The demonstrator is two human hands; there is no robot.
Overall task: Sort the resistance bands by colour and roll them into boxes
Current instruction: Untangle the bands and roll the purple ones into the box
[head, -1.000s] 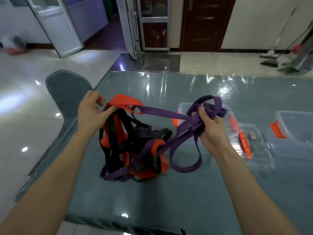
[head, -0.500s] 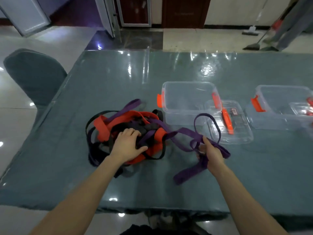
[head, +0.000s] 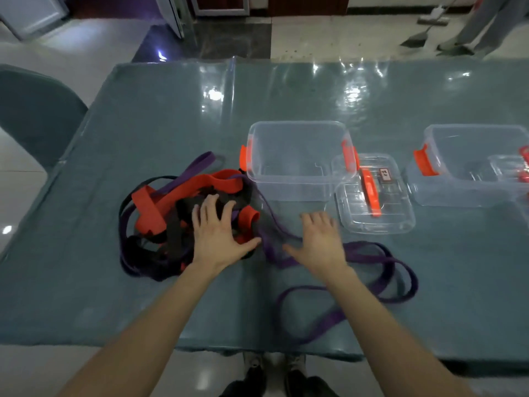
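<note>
Left hand (head: 220,239) flat on tangled bands (head: 171,213), right hand (head: 317,242) beside

Room setting. Counter (head: 171,116): teal cloth under a glossy clear cover, with light glints along its far edge. Well left of the left grip (head: 220,236), a chair (head: 34,116) in a grey-green cover. Far beyond the right grip (head: 317,242), speckled beige floor (head: 329,38) (a broom (head: 415,41) and a person's legs (head: 483,21) stand there). Beyond the left grip, a dark threshold strip (head: 229,38) and pale shiny tiles (head: 94,38).
</note>
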